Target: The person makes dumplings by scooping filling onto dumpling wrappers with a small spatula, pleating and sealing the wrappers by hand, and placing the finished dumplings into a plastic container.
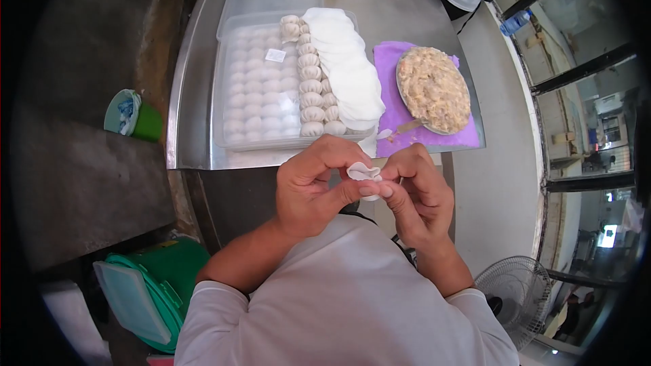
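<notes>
The torso wears a plain, pale grey-white shirt — smooth cloth, softly creased across the front. Its short left sleeve and right sleeve finish in narrow hems — beyond them, the left hand and right hand are bare, rounded at the knuckles.

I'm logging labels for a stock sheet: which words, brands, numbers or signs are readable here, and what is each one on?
No text can be read in this picture.
White label on the clear box: too small to read.
Bright panel at far right: too blurred to tell whether it bears words.
</notes>
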Tool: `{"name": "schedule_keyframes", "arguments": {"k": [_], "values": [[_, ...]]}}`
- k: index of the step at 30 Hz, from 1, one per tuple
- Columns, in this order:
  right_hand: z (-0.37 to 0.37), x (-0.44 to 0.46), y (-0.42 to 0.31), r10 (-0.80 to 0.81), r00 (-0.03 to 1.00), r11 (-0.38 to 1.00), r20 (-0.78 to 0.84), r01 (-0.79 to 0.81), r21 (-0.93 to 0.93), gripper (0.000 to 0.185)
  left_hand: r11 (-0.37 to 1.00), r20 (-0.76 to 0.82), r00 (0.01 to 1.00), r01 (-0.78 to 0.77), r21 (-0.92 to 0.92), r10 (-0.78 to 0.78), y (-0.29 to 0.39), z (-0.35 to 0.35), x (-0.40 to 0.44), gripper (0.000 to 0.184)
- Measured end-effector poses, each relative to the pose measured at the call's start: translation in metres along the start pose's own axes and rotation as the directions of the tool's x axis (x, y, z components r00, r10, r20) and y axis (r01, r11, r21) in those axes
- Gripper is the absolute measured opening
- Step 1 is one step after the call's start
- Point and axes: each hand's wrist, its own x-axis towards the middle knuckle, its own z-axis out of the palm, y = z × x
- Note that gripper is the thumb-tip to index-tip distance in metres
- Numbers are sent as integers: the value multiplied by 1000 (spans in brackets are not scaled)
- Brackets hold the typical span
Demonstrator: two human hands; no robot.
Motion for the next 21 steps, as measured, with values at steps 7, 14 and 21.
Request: {"name": "schedule_keyframes", "arguments": {"k": [7,14,21], "values": [[-28,-2,16,-56,996,994,-67,62,85,10,989,110,993,21,145,-37,-8,22,13,27],[-65,-3,20,12,997,977,-74,4,212,11,996,51,999,-22,89,18,-32,56,22,24],[-113,-4,43,-157,987,983,-19,158,95,11,992,-19,998,-57,112,59,-51,98,32,22]]}}
